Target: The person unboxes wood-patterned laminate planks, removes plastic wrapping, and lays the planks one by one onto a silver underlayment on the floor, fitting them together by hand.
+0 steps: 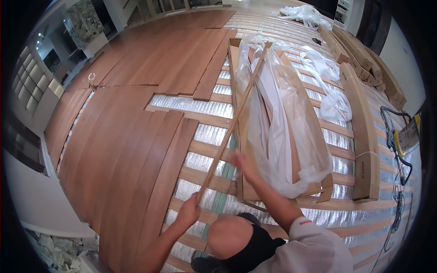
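A long, narrow wooden floorboard (226, 134), seen edge-on, slants from near my body up to the far end of an open carton. My left hand (189, 212) is closed around its near end. To the right of the board's middle, my right hand (246, 165) appears apart from it, fingers stretched out and somewhat blurred. Beneath that hand lies the carton's left edge. The open cardboard carton (240, 184) holds more boards (291, 157), partly covered by crumpled clear plastic wrap (314, 157) and white sheets.
Laid reddish-brown flooring (118, 136) spreads on the left, with a stepped edge. Wooden battens (207, 149) cross silver foil (208, 134) on the right. Closed long cartons (364, 145) lie farther right, near loose plastic (337, 104), a yellow tool (408, 136) and black cable (397, 204). Rubble (59, 252) sits lower left.
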Demonstrator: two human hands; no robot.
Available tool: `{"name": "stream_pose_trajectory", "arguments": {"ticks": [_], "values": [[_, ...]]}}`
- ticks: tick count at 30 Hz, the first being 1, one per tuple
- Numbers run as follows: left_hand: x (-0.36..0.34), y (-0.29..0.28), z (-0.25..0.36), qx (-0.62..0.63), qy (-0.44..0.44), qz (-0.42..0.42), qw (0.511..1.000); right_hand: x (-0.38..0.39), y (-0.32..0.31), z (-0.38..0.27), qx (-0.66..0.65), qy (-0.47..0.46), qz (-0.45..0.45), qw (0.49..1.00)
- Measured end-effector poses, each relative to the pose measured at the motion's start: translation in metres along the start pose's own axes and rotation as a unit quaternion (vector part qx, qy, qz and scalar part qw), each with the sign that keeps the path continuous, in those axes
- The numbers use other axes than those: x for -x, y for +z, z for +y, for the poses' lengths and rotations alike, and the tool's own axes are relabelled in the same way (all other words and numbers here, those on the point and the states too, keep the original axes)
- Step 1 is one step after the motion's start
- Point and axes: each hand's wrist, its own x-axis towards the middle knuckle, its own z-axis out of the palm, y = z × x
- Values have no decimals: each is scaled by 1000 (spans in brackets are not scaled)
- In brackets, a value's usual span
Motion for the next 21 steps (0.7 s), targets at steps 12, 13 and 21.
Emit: {"name": "stream_pose_trajectory", "arguments": {"ticks": [12,13,21], "values": [[122,-14,-91,-376,96,123,913,-143,-40,-2,-403,19,40,914],[131,-11,-97,-378,95,114,914,-141,-43,8,-411,39,66,908],[220,26,-159,-296,37,93,950,-59,2,19,-464,99,21,880]]}}
